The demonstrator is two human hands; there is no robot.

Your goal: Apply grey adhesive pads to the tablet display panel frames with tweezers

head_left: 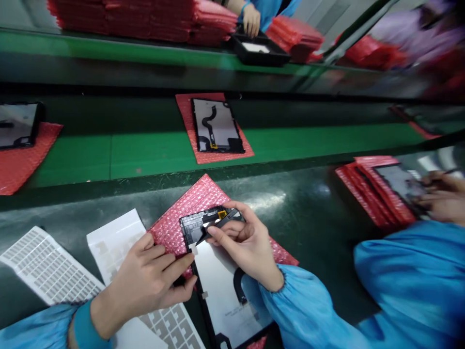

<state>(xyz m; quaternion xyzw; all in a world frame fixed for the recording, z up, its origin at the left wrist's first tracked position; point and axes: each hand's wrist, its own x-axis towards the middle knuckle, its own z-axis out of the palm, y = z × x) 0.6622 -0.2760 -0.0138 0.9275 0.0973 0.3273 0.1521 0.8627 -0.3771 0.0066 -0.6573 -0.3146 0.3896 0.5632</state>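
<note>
A tablet screen assembly (pixel 221 278) with a silver back and black frame lies tilted on a pink bubble-wrap bag (pixel 172 225) in front of me. My right hand (pixel 252 242) grips black tweezers (pixel 227 218) above its upper end. Their tips point at a small pale sticker (pixel 194 249) on the upper left edge. My left hand (pixel 148 271) is at the same edge, index finger and thumb apart, the index tip just below the sticker. Under and beside it are white sticker sheets, one with L-shaped pieces (pixel 174 325).
A grid sticker sheet (pixel 51 261) lies at left. Beyond my bench, a green belt (pixel 145 150) carries another screen (pixel 218 126) on pink wrap. At right, a co-worker's hand (pixel 443 198) is near stacked red bags (pixel 366 194). A person across reaches into a black tray (pixel 261 53).
</note>
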